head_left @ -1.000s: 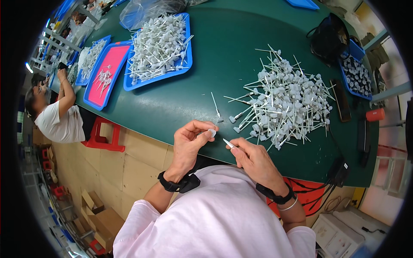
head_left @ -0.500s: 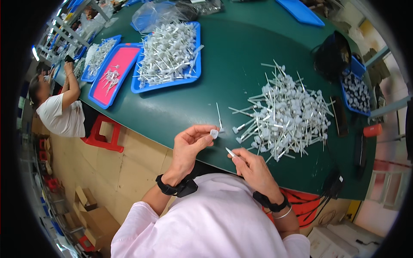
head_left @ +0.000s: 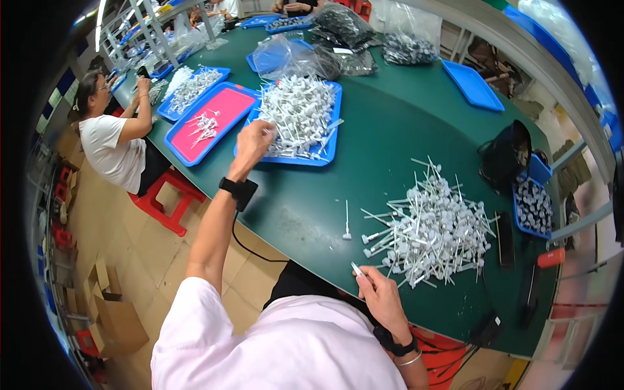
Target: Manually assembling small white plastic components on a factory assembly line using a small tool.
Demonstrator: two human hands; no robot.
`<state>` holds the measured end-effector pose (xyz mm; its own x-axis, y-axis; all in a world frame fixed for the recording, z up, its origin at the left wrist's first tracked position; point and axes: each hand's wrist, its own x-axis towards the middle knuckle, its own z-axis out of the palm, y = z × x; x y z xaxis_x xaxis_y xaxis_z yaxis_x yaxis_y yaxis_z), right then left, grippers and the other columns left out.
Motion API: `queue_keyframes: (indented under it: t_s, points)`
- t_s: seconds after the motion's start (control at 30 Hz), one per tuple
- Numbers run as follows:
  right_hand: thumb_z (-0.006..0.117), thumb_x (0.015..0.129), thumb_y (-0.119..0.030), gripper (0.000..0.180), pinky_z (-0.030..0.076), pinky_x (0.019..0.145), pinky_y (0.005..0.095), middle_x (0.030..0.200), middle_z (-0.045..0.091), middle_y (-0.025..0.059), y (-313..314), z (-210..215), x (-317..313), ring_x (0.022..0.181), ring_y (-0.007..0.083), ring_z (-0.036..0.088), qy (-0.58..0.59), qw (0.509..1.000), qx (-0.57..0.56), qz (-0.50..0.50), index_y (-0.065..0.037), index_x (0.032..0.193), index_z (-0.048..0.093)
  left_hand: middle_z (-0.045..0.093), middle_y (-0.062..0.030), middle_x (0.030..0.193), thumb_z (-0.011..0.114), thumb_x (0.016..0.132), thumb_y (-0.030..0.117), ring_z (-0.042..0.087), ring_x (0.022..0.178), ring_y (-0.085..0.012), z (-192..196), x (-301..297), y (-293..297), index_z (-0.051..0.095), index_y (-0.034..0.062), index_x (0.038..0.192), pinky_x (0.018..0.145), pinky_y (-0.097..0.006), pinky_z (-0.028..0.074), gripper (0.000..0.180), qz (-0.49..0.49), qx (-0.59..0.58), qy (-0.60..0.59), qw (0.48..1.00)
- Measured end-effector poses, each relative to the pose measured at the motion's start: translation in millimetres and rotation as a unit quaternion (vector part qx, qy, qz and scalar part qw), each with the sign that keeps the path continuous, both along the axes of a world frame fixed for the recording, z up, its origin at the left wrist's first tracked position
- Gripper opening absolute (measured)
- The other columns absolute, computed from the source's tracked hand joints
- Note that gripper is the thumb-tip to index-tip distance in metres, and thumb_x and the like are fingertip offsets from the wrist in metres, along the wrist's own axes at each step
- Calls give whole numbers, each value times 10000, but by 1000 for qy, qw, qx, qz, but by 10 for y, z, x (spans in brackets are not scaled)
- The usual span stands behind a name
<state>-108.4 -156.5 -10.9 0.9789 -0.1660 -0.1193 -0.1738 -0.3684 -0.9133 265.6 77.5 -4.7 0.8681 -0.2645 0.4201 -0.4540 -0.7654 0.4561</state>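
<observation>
My left hand (head_left: 254,144) reaches over the near left part of a blue tray (head_left: 330,153) heaped with white stemmed plastic pieces (head_left: 296,114). Its fingers are bent together at the edge of the heap, and what they hold, if anything, is hidden. By the table's front edge, my right hand (head_left: 382,296) is closed round a slim pale tool with a pointed tip (head_left: 355,267). One loose white stemmed piece (head_left: 347,224) lies on the green table ahead of that hand. To its right rises a large pile of similar white pieces (head_left: 435,227).
Left of the heaped tray sits a pink-lined blue tray (head_left: 224,109) with several pieces. A black bucket-like container (head_left: 506,156) and a small tray of dark-and-white parts (head_left: 533,208) stand at the right. A co-worker (head_left: 114,140) sits at the far left.
My left hand has moved from in front of me, where it pinched a small white piece, forward and left to the heaped tray. My right hand keeps the pointed tool. The view has shifted.
</observation>
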Motion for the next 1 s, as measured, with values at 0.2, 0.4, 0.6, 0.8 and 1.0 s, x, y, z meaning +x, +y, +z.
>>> queue_keyframes:
  t_s: [0.2, 0.4, 0.6, 0.8, 1.0]
  points:
    - [550, 983, -147, 198, 386, 507, 256, 612, 566, 33, -66, -100, -118, 545, 79, 507, 0, 999, 8, -40, 2, 1080, 636, 655, -108, 1012, 700, 745, 0, 612, 974, -301, 56, -1079, -582, 700, 80, 964, 845, -399, 500, 233, -262, -21, -55, 963]
    - [520, 1009, -173, 220, 310, 467, 215, 624, 527, -26, -67, -308, -113, 509, 24, 410, -65, 993, 50, -80, -3, 1093, 631, 628, -80, 953, 718, 779, 42, 577, 913, -289, -84, -1856, -834, 709, 105, 1059, 791, -394, 497, 288, -433, 66, 23, 899]
    - [524, 1012, -219, 252, 396, 519, 258, 585, 538, 21, -81, -390, -119, 534, 74, 501, -82, 988, 62, -119, 1, 1058, 639, 621, -65, 934, 715, 790, 65, 581, 898, -273, -127, -1789, -894, 722, 105, 1057, 792, -379, 501, 271, -461, 120, -3, 879]
    - [525, 1011, -217, 240, 405, 506, 277, 587, 567, 51, -51, -398, -139, 513, 109, 534, -119, 985, 31, -119, -10, 1060, 638, 606, -62, 935, 750, 754, 86, 572, 934, -265, 40, -1833, -893, 694, 76, 966, 770, -368, 508, 220, -485, 175, -49, 856]
    - [532, 1007, -218, 233, 410, 504, 285, 572, 561, 56, -52, -420, -140, 507, 114, 541, -120, 985, 22, -120, -17, 1056, 640, 624, -81, 895, 770, 721, 59, 602, 870, -282, 24, -1847, -820, 562, 56, 898, 717, -380, 507, 273, -454, 173, 33, 874]
